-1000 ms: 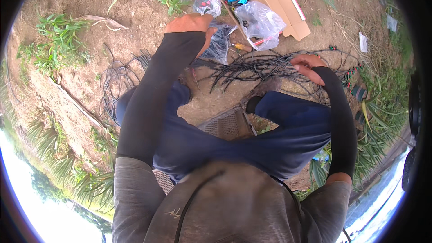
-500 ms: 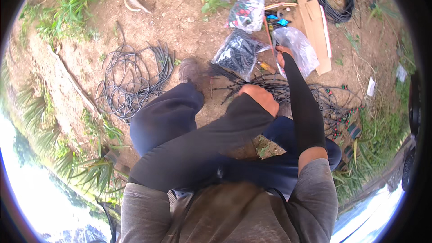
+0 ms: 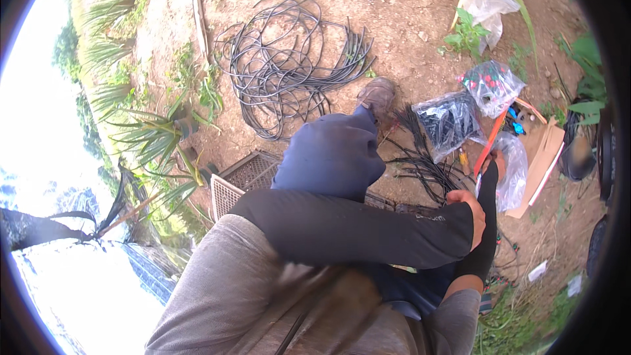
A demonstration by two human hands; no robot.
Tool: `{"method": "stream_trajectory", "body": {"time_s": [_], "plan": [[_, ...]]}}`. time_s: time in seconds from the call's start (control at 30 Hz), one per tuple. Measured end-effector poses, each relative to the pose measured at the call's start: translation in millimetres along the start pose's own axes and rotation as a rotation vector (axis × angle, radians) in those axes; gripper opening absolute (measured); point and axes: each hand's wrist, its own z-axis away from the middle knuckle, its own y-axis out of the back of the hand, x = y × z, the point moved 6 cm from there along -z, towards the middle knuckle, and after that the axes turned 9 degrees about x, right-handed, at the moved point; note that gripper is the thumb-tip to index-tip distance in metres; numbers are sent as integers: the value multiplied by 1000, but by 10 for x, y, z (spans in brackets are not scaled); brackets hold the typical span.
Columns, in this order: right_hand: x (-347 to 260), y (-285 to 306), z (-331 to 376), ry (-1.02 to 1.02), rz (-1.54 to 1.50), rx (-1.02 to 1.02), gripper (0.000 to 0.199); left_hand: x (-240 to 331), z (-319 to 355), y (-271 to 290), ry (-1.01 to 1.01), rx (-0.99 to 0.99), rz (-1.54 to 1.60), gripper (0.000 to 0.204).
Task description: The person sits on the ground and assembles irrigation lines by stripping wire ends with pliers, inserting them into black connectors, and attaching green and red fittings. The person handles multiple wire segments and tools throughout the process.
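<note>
My left hand (image 3: 474, 215) is closed with its fingers curled, beside the near end of a bundle of thin black tubes (image 3: 430, 174); what it holds, if anything, is hidden. Farther out, my right hand (image 3: 499, 163) is partly covered by its black sleeve. Its fingers close at the edge of a clear plastic bag (image 3: 514, 181), next to an open cardboard box (image 3: 540, 169) with an orange edge. A clear bag of black parts (image 3: 450, 121) and one of red and green parts (image 3: 493, 85) lie beyond. A yellow-handled tool (image 3: 464, 162) lies between bundle and box.
A loose coil of black tubing (image 3: 282, 66) spreads over the dirt to the left. By my left knee sits a plastic crate (image 3: 246, 177). Blue pieces (image 3: 517, 123) show in the box. A whitish plastic bag (image 3: 485, 10) lies at the far right, and spiky plants (image 3: 154, 131) grow at left.
My view has swung left, so the ground things appear farther right and the crate shows. My left hand is now closer to my right forearm; my right hand stays at the clear bag.
</note>
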Motion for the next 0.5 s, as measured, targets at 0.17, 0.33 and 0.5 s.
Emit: {"method": "stream_trajectory", "body": {"time_s": [0.17, 0.33, 0.5], "plan": [[-71, 227, 170, 63, 17, -19, 27, -3, 399, 531, 281, 293, -172, 10], [-30, 579, 302, 30, -88, -19, 27, -235, 1088, 1468, 236, 619, 22, 20], [-375, 1033, 1460, 406, -84, -180, 28, -1319, 1614, 1630, 3, 818, 204, 23]]}}
